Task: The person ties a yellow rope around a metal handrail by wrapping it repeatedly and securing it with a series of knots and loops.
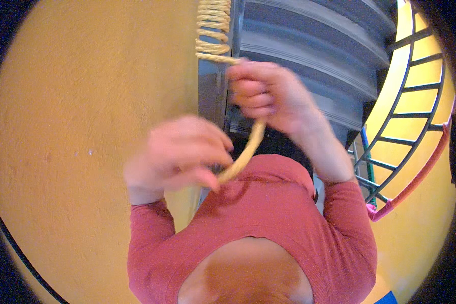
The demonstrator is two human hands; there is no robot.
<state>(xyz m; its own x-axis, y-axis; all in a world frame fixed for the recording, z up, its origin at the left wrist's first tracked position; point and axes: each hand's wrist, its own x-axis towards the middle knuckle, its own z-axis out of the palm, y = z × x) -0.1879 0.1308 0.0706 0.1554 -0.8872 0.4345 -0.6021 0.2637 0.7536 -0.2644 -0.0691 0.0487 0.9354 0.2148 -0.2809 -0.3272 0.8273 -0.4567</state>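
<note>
A pale yellow twisted rope runs between my two hands. At the top, several turns of this rope lie stacked around an upright that the turns mostly hide. My right hand is closed in a fist on the rope, just below and right of the lowest turn. From under that fist the rope curves down to my left hand, which is smeared by motion. The left fingers are bent, and thumb and fingertips meet the rope at its lower visible end. What lies past the left thumb is hidden.
A yellow textured wall fills the left side. Dark grey stairs rise beyond my right hand. On the right stands a dark metal railing, with a red-pink covered handrail along it. A narrow dark edge runs beside the wall.
</note>
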